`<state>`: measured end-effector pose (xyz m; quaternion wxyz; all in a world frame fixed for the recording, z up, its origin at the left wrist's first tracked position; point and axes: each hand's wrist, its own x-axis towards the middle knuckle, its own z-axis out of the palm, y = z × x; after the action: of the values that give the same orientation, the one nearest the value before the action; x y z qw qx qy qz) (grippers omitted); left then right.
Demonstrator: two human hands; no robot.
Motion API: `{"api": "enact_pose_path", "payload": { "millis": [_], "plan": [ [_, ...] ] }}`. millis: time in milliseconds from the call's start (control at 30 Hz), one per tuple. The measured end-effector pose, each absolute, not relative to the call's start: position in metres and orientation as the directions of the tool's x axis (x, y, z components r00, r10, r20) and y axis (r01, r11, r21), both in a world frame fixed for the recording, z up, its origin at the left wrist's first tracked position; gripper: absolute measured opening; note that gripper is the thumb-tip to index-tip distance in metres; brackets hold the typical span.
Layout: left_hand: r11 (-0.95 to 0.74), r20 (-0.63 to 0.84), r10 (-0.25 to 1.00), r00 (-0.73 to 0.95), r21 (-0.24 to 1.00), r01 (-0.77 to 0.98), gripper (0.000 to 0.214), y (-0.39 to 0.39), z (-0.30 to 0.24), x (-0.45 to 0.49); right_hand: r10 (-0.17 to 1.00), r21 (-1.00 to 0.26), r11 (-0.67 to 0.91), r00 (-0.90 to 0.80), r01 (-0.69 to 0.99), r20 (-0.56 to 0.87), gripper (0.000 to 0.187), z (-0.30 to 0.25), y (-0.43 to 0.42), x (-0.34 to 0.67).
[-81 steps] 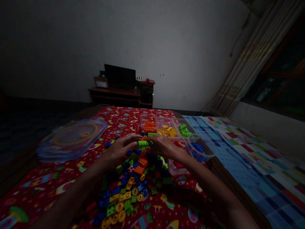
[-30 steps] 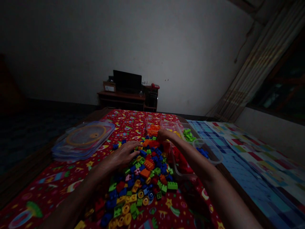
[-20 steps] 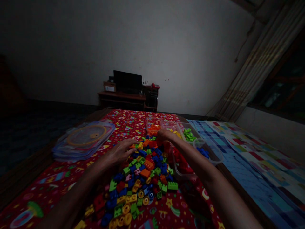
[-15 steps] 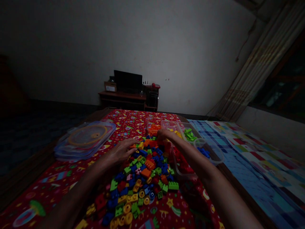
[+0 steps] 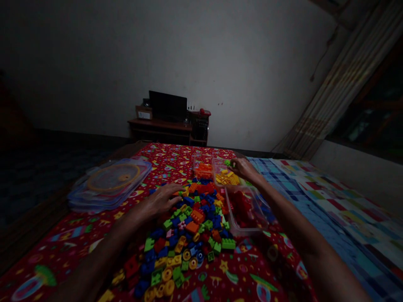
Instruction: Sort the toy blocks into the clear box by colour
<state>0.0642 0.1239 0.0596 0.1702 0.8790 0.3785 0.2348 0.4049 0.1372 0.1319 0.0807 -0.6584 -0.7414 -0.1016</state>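
Note:
A heap of coloured toy bricks (image 5: 185, 235) lies on a red patterned cloth (image 5: 63, 243). My left hand (image 5: 162, 200) rests on the heap's far left edge, fingers curled over bricks there; what it holds is hidden. My right hand (image 5: 242, 167) reaches over the far clear tubs, its fingers pinched on a small green brick (image 5: 227, 162). Beneath it are tubs of orange bricks (image 5: 204, 170) and yellow bricks (image 5: 225, 178). A tub of red bricks (image 5: 244, 207) stands beside my right forearm.
A stack of clear lids (image 5: 110, 182) lies at the left of the cloth. A blue chequered mat (image 5: 315, 201) lies to the right. Far back by the wall stands a desk with a dark monitor (image 5: 166, 107). The room is dim.
My right hand has moved from the heap's far edge rightward over the far tubs, now with a green brick. My left hand stays on the heap.

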Motion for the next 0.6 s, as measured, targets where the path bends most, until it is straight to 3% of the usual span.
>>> {"api": "enact_pose_path", "payload": {
  "millis": [167,300,400,500,600],
  "plan": [
    [-0.662,0.258,0.734,0.628,0.475,0.580,0.042,0.121,0.067,0.067,0.959,0.142,-0.229,0.197,0.963,0.205,0.030,0.136,0.120,0.468],
    [-0.670,0.252,0.728,0.638,0.460,0.583,0.043,0.124,0.069,0.066,0.952,0.121,-0.284,0.265,0.951,0.156,0.031,0.133,0.118,0.481],
    [-0.676,0.255,0.722,0.643,0.460,0.576,0.041,0.125,0.069,0.064,0.967,0.102,-0.192,0.170,0.976,0.191,0.032,0.130,0.124,0.454],
    [-0.685,0.274,0.718,0.640,0.441,0.579,0.040,0.125,0.066,0.063,0.975,0.108,0.082,-0.102,0.991,0.196,0.031,0.121,0.134,0.405],
    [-0.695,0.286,0.713,0.640,0.411,0.590,0.039,0.126,0.061,0.063,0.938,0.195,0.330,-0.343,0.924,0.041,0.033,0.106,0.145,0.353]
  ]
}}
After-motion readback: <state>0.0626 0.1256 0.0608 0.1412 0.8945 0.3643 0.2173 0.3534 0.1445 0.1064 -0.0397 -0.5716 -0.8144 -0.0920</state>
